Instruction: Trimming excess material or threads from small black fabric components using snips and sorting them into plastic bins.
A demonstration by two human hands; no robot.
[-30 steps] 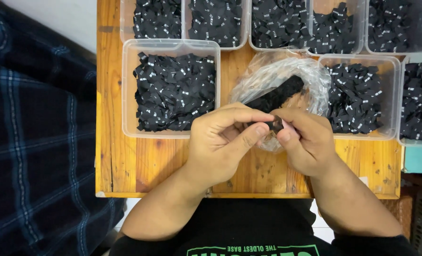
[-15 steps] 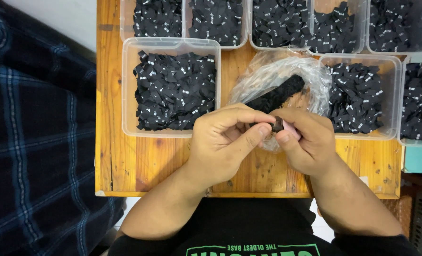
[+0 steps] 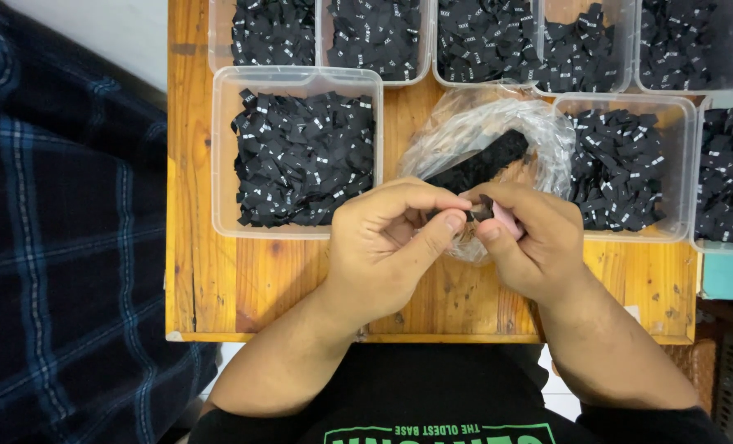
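Over the near bench [image 3: 243, 288] edge, the left hand [image 3: 387, 247] and right hand [image 3: 531, 242] meet, fingertips pinched together on one small black label [image 3: 475, 212] between them. Just beyond lies a clear bag [image 3: 486, 136] holding a black strip [image 3: 480, 163], angled up-right, with label tubs [image 3: 301, 152] flanking.

A wooden table [image 3: 218, 288] is seen from above. Clear plastic tubs filled with small black labels are set on it: one at ten o'clock [image 3: 297, 152], one at two o'clock [image 3: 630, 168], and a row along twelve o'clock [image 3: 482, 41]. A crumpled clear plastic bag [image 3: 482, 136] is laid at the centre, between the tubs.
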